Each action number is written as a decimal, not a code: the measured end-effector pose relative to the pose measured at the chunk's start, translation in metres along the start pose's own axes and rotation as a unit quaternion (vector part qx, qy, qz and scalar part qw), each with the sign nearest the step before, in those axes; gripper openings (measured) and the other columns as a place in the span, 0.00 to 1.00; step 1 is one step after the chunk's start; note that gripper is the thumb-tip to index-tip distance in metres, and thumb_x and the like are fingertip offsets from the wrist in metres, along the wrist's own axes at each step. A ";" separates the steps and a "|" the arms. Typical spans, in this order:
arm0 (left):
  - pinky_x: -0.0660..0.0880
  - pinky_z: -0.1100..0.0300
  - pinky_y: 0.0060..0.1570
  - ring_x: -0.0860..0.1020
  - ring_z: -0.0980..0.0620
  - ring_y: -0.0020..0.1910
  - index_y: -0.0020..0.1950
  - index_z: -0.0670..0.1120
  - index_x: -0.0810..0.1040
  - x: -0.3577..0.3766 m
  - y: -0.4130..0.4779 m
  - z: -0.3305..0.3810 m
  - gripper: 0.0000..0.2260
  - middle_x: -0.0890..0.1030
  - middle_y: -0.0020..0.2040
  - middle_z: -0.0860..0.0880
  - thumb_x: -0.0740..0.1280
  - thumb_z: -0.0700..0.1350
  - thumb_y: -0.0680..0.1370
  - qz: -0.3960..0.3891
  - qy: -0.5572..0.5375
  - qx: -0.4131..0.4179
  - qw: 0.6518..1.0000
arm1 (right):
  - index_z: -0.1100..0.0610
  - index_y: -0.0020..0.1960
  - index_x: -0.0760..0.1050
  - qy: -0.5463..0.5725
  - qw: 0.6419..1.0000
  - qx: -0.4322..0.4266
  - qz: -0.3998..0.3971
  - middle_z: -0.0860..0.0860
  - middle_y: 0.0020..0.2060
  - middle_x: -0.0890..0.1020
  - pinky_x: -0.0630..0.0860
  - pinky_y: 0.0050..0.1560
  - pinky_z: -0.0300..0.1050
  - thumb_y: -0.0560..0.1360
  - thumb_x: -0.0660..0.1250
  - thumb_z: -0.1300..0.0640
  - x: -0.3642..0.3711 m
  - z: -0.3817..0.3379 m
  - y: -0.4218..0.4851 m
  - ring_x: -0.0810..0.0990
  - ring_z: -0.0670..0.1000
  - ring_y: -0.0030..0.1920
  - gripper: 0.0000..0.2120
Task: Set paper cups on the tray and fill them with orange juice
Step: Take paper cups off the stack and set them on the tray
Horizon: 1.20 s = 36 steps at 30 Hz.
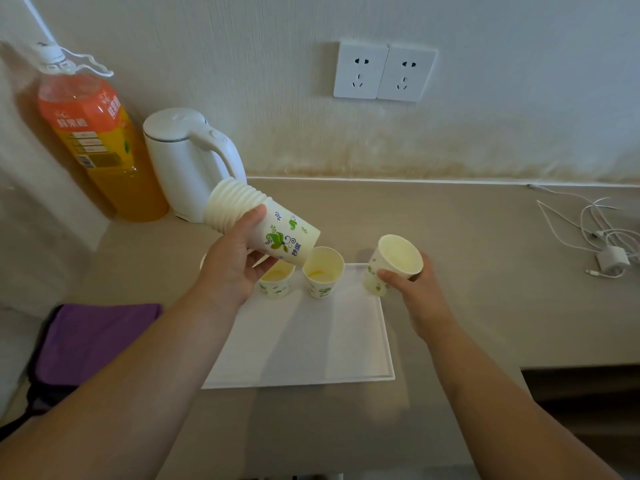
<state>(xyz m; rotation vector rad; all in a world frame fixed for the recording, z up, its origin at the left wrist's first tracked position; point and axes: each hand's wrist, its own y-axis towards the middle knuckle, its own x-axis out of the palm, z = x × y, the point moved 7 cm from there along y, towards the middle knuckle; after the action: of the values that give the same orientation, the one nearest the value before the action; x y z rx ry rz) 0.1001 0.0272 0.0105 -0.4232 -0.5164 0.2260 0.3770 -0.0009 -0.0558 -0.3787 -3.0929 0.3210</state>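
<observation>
Our left hand [231,268] is wrapped around a tilted stack of paper cups [258,224], held above the far left corner of the white tray [311,348]. Our right hand [414,289] grips a single paper cup [393,263], tilted, at the tray's far right edge. Two empty cups [322,271] stand upright side by side along the tray's far edge; the near part of the tray is bare. The tray rests on a beige counter [485,271] against a wall with two sockets [384,71]. The orange juice bottle [98,140] stands capped in the far left corner beside a white kettle [188,161]. White cables [602,233] lie at far right, a purple cloth [93,337] at left.
</observation>
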 end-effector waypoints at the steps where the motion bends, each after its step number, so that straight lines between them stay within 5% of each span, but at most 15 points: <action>1: 0.79 0.53 0.45 0.81 0.49 0.47 0.50 0.49 0.76 -0.001 0.000 -0.001 0.07 0.81 0.46 0.48 0.71 0.46 0.74 0.000 0.003 -0.001 1.000 | 0.58 0.66 0.67 -0.021 1.000 -0.002 -0.010 0.56 0.58 0.78 0.77 0.50 0.44 0.59 0.77 0.58 0.004 0.005 0.003 0.79 0.53 0.57 0.38; 11: 0.80 0.55 0.41 0.81 0.50 0.47 0.52 0.49 0.76 -0.016 0.005 -0.004 0.09 0.81 0.48 0.48 0.71 0.46 0.74 0.020 0.019 0.008 1.000 | 0.52 0.60 0.65 -0.107 0.994 -0.027 -0.021 0.47 0.52 0.76 0.73 0.42 0.26 0.63 0.77 0.69 0.029 0.020 0.017 0.76 0.43 0.49 0.33; 28: 0.80 0.54 0.41 0.82 0.50 0.46 0.56 0.48 0.76 -0.020 0.004 -0.011 0.14 0.82 0.50 0.48 0.73 0.44 0.72 0.023 0.029 0.004 0.999 | 0.53 0.64 0.68 -0.244 0.968 -0.054 -0.013 0.50 0.59 0.75 0.72 0.58 0.46 0.58 0.81 0.60 0.026 0.020 0.022 0.75 0.50 0.59 0.38; 36: 0.79 0.54 0.45 0.81 0.50 0.47 0.58 0.48 0.75 -0.023 0.001 -0.007 0.15 0.82 0.50 0.49 0.71 0.44 0.73 0.022 0.032 0.010 0.999 | 0.53 0.77 0.49 -0.263 0.964 -0.028 -0.017 0.52 0.72 0.61 0.62 0.71 0.48 0.59 0.82 0.55 0.021 0.021 0.014 0.61 0.51 0.72 0.57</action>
<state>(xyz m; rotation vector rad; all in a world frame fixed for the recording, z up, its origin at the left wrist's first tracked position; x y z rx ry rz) 0.0843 0.0183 -0.0049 -0.4210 -0.4419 0.2600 0.3596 0.0128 -0.0797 -0.2780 -3.6299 0.3881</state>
